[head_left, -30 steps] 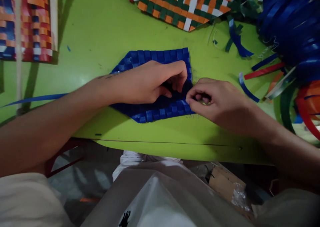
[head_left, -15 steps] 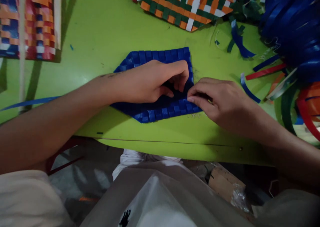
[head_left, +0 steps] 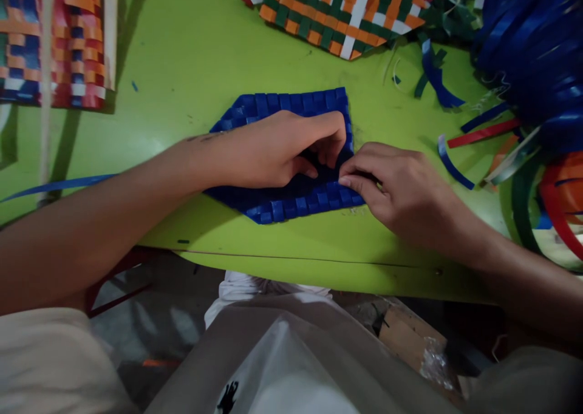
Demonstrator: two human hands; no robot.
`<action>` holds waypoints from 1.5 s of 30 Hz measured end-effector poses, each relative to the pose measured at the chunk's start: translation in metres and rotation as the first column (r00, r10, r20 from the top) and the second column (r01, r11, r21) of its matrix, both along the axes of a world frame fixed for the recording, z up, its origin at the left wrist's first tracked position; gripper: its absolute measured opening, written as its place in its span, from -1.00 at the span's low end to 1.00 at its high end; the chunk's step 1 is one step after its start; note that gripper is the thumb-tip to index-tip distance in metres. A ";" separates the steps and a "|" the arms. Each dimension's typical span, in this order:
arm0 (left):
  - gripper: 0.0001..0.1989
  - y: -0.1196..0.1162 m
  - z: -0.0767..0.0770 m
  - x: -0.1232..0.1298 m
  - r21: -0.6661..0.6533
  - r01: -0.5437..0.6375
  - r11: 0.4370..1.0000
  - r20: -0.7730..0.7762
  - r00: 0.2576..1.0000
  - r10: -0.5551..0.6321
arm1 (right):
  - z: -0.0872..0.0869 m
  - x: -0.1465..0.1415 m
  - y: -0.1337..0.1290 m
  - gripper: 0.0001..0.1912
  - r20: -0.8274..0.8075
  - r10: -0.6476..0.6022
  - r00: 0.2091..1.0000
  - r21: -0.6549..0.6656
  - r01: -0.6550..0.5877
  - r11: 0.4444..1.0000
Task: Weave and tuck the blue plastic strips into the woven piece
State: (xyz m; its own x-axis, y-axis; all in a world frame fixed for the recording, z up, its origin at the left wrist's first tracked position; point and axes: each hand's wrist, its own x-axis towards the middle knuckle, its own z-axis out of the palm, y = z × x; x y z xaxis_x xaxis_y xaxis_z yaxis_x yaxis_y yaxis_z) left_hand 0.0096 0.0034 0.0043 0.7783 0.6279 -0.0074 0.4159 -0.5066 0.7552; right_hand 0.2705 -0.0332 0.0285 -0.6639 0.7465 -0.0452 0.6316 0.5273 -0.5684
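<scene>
A dark blue woven piece (head_left: 300, 206) lies flat on the green table, pointed at its left side. My left hand (head_left: 291, 150) rests across its middle with fingers curled down on the weave; what the fingertips pinch, if anything, is hidden. At the right edge of the piece, my right hand (head_left: 392, 186) has thumb and forefinger pinched together on the blue weave. A thin blue strip (head_left: 59, 185) extends to the left from behind my left forearm.
An orange, green and white woven piece (head_left: 337, 16) lies at the back of the table (head_left: 182, 44). Another multicoloured weave (head_left: 84, 50) is at the far left, beside wooden sticks. Blue strips (head_left: 532, 56) are heaped at the right, with loose coloured scraps (head_left: 483, 133).
My right hand has shifted very slightly left along the edge of the blue piece. The view has moved a little; my left hand keeps its curled pose.
</scene>
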 end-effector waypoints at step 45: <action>-0.70 -0.003 0.004 0.000 -0.017 -0.025 1.000 -0.036 0.999 0.024 | 0.007 0.005 -0.019 -0.66 0.143 0.158 0.977 0.229 -0.188 0.955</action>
